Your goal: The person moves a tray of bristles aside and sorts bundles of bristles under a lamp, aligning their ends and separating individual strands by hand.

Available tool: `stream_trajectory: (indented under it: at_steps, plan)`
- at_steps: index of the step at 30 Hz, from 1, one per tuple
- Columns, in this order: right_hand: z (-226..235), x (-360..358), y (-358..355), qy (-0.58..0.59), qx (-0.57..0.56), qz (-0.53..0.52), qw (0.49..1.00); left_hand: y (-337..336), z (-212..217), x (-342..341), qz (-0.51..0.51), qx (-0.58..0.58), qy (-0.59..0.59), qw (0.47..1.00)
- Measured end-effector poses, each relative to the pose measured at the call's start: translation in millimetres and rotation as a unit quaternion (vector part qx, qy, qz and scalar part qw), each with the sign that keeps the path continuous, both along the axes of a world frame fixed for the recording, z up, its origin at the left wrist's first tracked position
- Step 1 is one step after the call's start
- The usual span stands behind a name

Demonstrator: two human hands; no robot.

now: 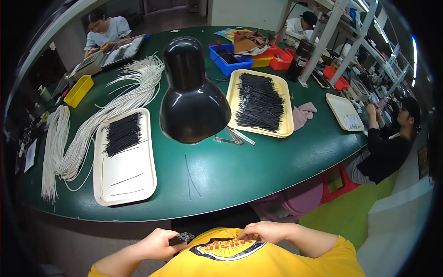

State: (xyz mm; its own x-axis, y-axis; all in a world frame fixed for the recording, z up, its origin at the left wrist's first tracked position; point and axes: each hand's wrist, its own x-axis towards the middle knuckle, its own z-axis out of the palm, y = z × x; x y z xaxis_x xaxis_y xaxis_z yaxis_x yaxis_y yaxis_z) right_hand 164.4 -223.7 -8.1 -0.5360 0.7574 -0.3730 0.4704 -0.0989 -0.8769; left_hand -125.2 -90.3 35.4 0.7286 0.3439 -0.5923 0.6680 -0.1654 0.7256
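Close to my body, my left hand is closed around a dark bundle with a speckled grey end; it looks like many thin black pieces gathered together. My right hand is in front of my yellow shirt, its fingertips pressed together; anything between them is too small to make out. On the green table ahead, a cream tray at the left carries a pile of thin black wires and several loose ones. Another cream tray farther right is filled with similar black wires.
A black lamp stands mid-table. Long white cables lie at the left. Loose thin wires rest near the front edge. A blue bin, a pink cloth and a metal shelf post are farther back. Co-workers sit around the table.
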Motion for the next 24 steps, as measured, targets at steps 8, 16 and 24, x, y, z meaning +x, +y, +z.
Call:
stream_trajectory:
  at_steps: [8,16,24]
  plan:
    - [13,-17,0,-0.101,0.054,0.010,0.993,-64,-67,-30,0.244,-0.151,-0.079,0.954]
    - [3,-18,-4,-0.186,0.178,0.006,0.966,-69,-54,-9,0.292,-0.306,-0.068,0.904]
    - [-14,-22,16,-0.100,0.176,0.059,0.978,-60,-77,-26,0.162,-0.043,-0.018,0.986]
